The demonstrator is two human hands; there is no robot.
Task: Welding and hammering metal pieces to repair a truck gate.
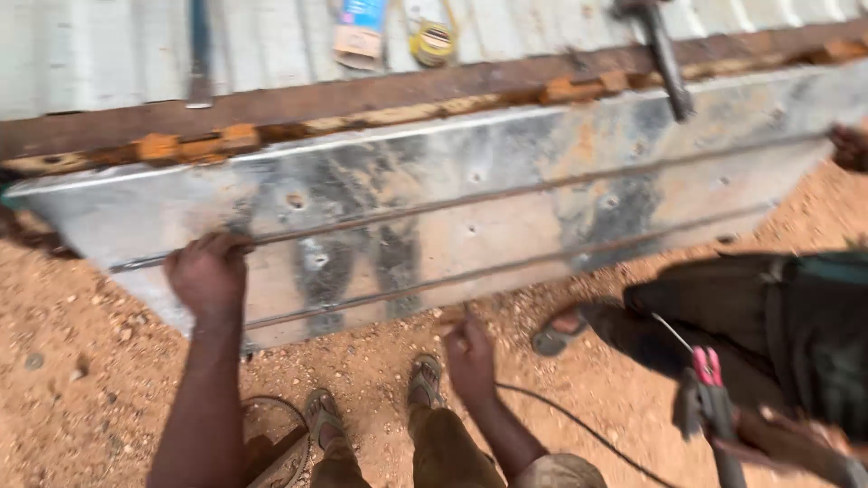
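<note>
Gripping the upper rod (470,201) on the metal sheet (506,181), my left hand (210,274) closed; my right hand (470,360) hung half-open below its lower edge.

My left grip (210,271) curls over the upper rod (470,197) on the metal panel (506,181), so my fingertips are hidden behind that rod. My right grip (470,357) is smeared by motion below the panel; I cannot tell whether it pinches anything. Right of the panel, a co-worker's hand (850,147) is cut off by the picture's edge. The co-worker's welding holder (710,398), below the panel's right end, runs out at the bottom edge.
</note>
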